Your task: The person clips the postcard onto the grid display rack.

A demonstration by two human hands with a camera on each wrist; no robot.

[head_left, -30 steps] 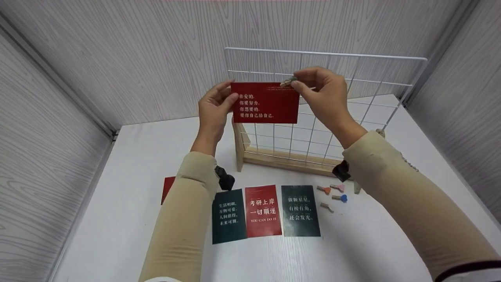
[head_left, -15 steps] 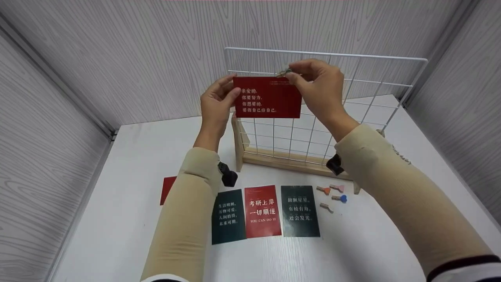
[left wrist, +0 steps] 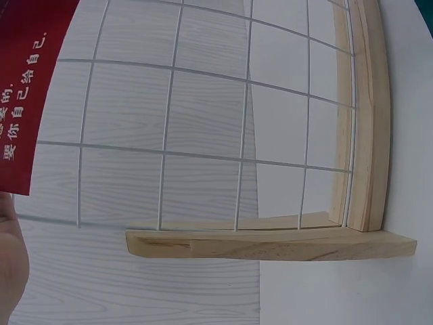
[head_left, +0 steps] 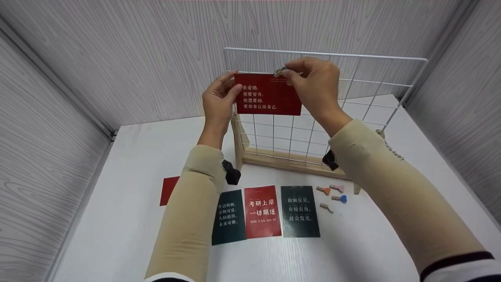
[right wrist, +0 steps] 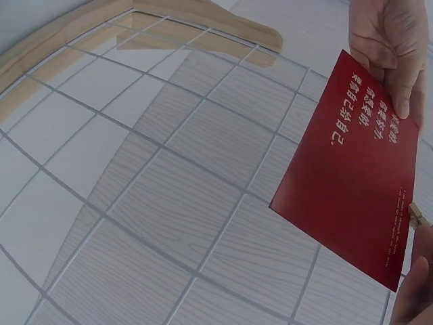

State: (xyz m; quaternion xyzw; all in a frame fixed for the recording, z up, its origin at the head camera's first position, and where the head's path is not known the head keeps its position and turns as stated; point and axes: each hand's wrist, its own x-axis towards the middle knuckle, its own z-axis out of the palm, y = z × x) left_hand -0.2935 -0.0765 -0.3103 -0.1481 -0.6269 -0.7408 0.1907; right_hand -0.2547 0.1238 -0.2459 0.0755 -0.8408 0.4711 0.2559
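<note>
A red card (head_left: pixel 266 96) with white lettering is held up against the upper left of the white wire grid (head_left: pixel 366 98). My left hand (head_left: pixel 219 98) pinches the card's left edge between thumb and fingers. At the top edge, right of the middle, my right hand (head_left: pixel 315 86) pinches a small wooden clothespin (head_left: pixel 279 72). The right wrist view shows the clothespin (right wrist: pixel 417 214) at the card's edge; whether it bites the grid wire too, I cannot tell. Only the card's lower corner (left wrist: pixel 27 128) and part of the left hand (left wrist: pixel 10 264) appear in the left wrist view.
The grid stands in a wooden base (head_left: pixel 289 161) on a white table. In front lie a green card (head_left: pixel 230 231), a red card (head_left: pixel 263 229), another green card (head_left: pixel 300 229) and several clothespins (head_left: pixel 324 190). One more red card (head_left: pixel 169 190) is partly behind the left sleeve.
Both hands have moved up a little with the red card, bringing its top edge near an upper grid wire. The right hand and clothespin have also shifted slightly left.
</note>
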